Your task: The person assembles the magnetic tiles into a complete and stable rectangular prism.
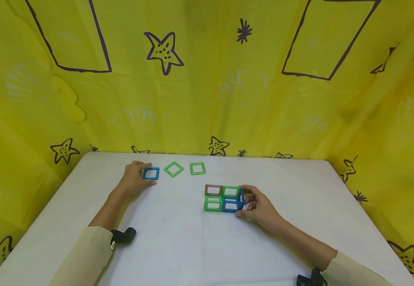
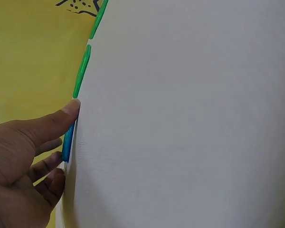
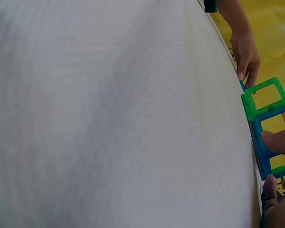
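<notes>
On the white table, my left hand spans a blue square magnetic tile, its thumb and fingers at opposite edges. In the left wrist view the thumb touches the end of that blue tile, seen edge-on. My right hand holds the right end of a magnetic tile structure, one finger at the back corner and the thumb at the front. Green, blue and brown square frames make up this structure. The right wrist view shows the thumb against its blue side; the other fingers are partly cut off.
Two loose green square tiles lie right of the blue one: one turned like a diamond, the other nearly straight. A yellow curtain with drawn stars hangs behind and beside the white table.
</notes>
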`<state>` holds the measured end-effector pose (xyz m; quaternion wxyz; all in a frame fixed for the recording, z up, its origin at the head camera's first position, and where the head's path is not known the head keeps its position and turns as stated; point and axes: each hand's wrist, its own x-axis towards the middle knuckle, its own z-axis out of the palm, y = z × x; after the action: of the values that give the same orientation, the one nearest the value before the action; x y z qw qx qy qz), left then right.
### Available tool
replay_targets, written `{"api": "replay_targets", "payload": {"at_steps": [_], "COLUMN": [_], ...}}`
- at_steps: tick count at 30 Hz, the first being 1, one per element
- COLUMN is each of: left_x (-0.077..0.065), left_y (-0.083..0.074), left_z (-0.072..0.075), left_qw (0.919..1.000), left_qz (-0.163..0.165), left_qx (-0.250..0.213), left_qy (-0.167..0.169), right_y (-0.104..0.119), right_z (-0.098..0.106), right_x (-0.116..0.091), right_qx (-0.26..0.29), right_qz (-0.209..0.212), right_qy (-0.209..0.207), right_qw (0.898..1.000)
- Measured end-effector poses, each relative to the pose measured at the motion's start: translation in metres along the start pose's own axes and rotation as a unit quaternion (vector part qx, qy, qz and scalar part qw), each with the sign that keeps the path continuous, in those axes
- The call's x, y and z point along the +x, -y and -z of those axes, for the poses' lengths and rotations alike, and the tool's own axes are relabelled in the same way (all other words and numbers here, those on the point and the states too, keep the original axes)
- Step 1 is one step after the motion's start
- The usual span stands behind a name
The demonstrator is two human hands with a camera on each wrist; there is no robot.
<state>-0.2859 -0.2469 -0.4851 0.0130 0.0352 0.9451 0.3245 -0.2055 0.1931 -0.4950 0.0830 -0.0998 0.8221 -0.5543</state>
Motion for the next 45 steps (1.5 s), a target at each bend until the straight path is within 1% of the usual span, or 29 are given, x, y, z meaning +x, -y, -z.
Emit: {"api": "replay_targets", "payload": {"at_steps": [3, 6, 9, 14, 17, 20, 26, 32, 35, 39, 43, 45], "left_x": [0.001, 0.001, 0.0, -0.002, -0.003, -0.004, -0.005, -0.005, -0.005, -0.007, -0.008, -0.008], "left_y": [0.002, 0.003, 0.001, -0.003, -0.001, 0.002, 0.008, 0.005, 0.003, 0.0, -0.004, -0.007], "left_z": [0.001, 0.002, 0.002, 0.003, 0.002, 0.002, 0.002, 0.001, 0.0, -0.002, -0.004, -0.005], "left_qw": [1.0, 0.9999, 0.9999, 0.9995, 0.9996, 0.9997, 0.9992, 0.9987, 0.9978, 0.9946, 0.9894, 0.9873], "left_qz": [-0.008, -0.009, -0.013, -0.023, -0.02, -0.022, -0.038, -0.041, -0.047, -0.064, -0.087, -0.094], "left_qx": [0.001, 0.005, 0.011, 0.022, 0.019, 0.01, -0.009, -0.028, -0.047, -0.082, -0.116, -0.128], "left_qy": [0.0, 0.001, 0.0, -0.004, 0.0, 0.0, -0.004, -0.005, -0.003, -0.001, -0.003, -0.002], "right_y": [0.001, 0.002, 0.002, 0.002, 0.002, 0.003, 0.004, 0.003, 0.004, 0.003, 0.003, 0.003], "right_z": [0.0, -0.001, -0.001, -0.002, -0.002, -0.002, -0.003, -0.002, -0.003, -0.003, -0.003, -0.002], "right_x": [0.0, -0.001, -0.001, -0.001, -0.001, 0.0, -0.001, -0.001, -0.001, -0.001, 0.0, 0.0], "right_qx": [0.001, 0.003, 0.001, -0.014, -0.022, -0.026, -0.031, -0.038, -0.048, -0.063, -0.064, -0.062], "right_qz": [0.005, 0.005, 0.002, -0.007, -0.01, -0.012, -0.012, -0.008, -0.007, -0.006, 0.001, 0.006], "right_qy": [0.004, 0.005, 0.004, 0.0, -0.003, -0.003, -0.003, -0.004, -0.006, -0.008, -0.006, -0.005], "right_qw": [1.0, 1.0, 1.0, 1.0, 1.0, 1.0, 0.999, 0.999, 0.999, 0.998, 0.998, 0.998]}}
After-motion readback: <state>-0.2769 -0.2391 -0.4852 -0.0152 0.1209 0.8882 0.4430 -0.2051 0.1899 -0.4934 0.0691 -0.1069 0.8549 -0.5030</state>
